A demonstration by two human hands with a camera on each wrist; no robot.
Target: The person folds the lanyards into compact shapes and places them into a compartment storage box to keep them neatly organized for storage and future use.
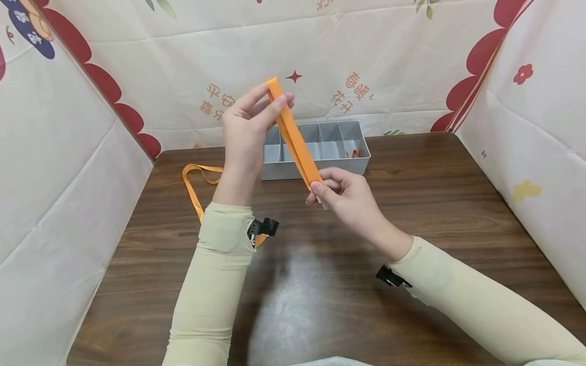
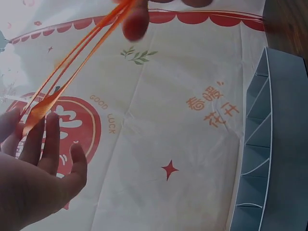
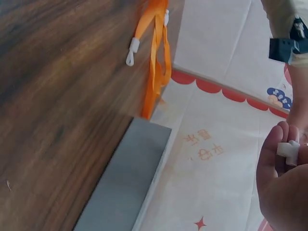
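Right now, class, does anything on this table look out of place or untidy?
Mostly tidy. The one loose end: the orange ribbon stretched between the left hand and right hand trails behind the left arm, lying in a slack loop on the table beside the grey tray.

Bright, even light fills all three views, a pale glare patch sheens the dark worktop (image 1: pixel 293 305) near the arms' soft shadows, and both wrist views blur close up, especially the fingers (image 2: pixel 137 21).

Place: a makeshift recording booth, not a lived-in room
Walls: printed cloth sheets (image 1: pixel 375 61) hung on three sides
Furniture: one dark wooden table (image 1: pixel 435 213)
Storage: grey divided tray (image 1: pixel 320 165)
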